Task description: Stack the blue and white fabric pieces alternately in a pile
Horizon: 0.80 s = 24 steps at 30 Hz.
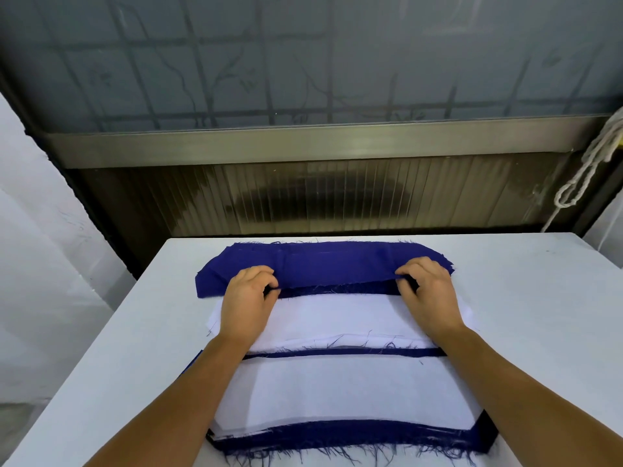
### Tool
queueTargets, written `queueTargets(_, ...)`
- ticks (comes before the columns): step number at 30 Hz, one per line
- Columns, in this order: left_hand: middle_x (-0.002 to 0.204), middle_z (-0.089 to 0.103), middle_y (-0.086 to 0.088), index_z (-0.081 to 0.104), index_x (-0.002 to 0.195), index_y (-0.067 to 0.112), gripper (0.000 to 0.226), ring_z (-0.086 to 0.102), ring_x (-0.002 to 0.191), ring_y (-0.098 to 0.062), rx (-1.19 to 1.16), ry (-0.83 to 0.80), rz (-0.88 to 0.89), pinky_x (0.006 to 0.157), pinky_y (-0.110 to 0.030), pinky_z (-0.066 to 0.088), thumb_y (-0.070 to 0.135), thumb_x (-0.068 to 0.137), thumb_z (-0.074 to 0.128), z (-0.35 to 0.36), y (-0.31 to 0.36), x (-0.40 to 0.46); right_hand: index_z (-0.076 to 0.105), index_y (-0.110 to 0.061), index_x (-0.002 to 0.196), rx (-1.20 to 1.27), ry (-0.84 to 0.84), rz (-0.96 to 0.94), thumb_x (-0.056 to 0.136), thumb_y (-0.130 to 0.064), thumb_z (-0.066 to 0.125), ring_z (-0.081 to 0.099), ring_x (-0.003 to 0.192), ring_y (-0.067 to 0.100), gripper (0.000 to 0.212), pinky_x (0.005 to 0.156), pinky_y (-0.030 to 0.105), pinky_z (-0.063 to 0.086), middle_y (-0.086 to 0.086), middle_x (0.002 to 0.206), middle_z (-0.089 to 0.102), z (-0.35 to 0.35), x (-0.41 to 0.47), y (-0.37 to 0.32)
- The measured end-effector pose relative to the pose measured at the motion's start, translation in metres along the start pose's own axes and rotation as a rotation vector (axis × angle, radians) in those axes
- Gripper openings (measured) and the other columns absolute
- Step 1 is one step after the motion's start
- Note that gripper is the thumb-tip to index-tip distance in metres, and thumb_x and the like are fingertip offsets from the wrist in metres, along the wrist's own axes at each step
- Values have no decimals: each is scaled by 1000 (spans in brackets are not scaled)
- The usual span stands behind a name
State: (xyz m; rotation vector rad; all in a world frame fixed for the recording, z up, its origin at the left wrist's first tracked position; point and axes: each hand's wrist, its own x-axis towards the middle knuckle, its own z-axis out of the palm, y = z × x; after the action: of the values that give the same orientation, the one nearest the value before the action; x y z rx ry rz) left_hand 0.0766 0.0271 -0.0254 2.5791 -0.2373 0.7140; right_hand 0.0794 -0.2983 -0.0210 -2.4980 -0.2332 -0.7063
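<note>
both my hands, left hand (249, 291) and right hand (425, 287), pinch the blue fabric piece (323, 264) at its frayed near edge. uneven pull could skew it off the pile (337, 392).

White table (526, 291), frosted window (303, 62) with metal frame (303, 146), knotted white rope (586, 173)

Table (526, 298) bare either side of fabric pile (337, 389) — wall panel (320, 197) blocks beyond.
</note>
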Motion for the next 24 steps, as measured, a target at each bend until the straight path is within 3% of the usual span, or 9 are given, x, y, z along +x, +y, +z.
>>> queueTargets(4,104,69,6,67,85,19,11,62,96,-15,32,-13,69,86,-24,44,12,82,75,-33,5,0,69,-12,93,-46,13,-79,86,-6,69,60,89,20,9,88,30,42,0,94,67,-29,-2,-17)
queueTargets(8,75,59,12,59,89,24,12,51,64,-9,103,-69,119,54,-20,39,19,88,69,-78,15,-9,64,-23,95,-29,-106,-27,91,-18,62,58,76,8,7,71,23,46,-14,90,66,-68,-20,-37)
queueTargets(10,77,60,16,55,90,33,12,55,69,-7,81,-166,127,59,-22,44,26,90,66,-101,16,-16,61,-32,93,62,-206,12,91,-24,59,58,76,5,9,65,17,45,-23,87,64,-89,-35,-43)
queueTargets(13,92,64,27,60,92,42,10,60,87,5,-85,-418,60,68,-12,47,33,90,64,-128,13,-22,63,-41,91,228,-430,104,91,-25,60,62,76,7,15,67,17,48,-22,89,66,-116,-47,-43)
queueTargets(16,98,66,29,67,95,46,18,63,92,5,-246,-700,-3,76,-13,51,29,94,62,-136,15,-25,68,-35,86,320,-668,192,92,-20,62,67,77,9,17,67,21,53,-12,87,71,-120,-49,-41)
queueTargets(18,98,66,28,67,96,46,19,61,93,6,-203,-792,-12,81,-16,52,28,95,60,-131,16,-27,68,-29,82,217,-709,209,91,-21,64,66,76,13,14,72,30,54,-6,84,70,-113,-48,-40)
queueTargets(21,95,65,28,66,98,44,17,59,91,9,-146,-708,-49,82,-18,52,28,95,61,-125,20,-27,65,-31,83,118,-591,199,92,-22,63,62,74,11,13,70,28,52,-7,81,68,-107,-43,-39)
queueTargets(24,96,65,25,69,104,34,14,60,89,3,-46,-378,13,80,-20,50,28,93,63,-127,23,-28,64,-31,93,74,-308,101,92,-20,61,59,78,2,12,67,19,46,-17,87,65,-113,-42,-43)
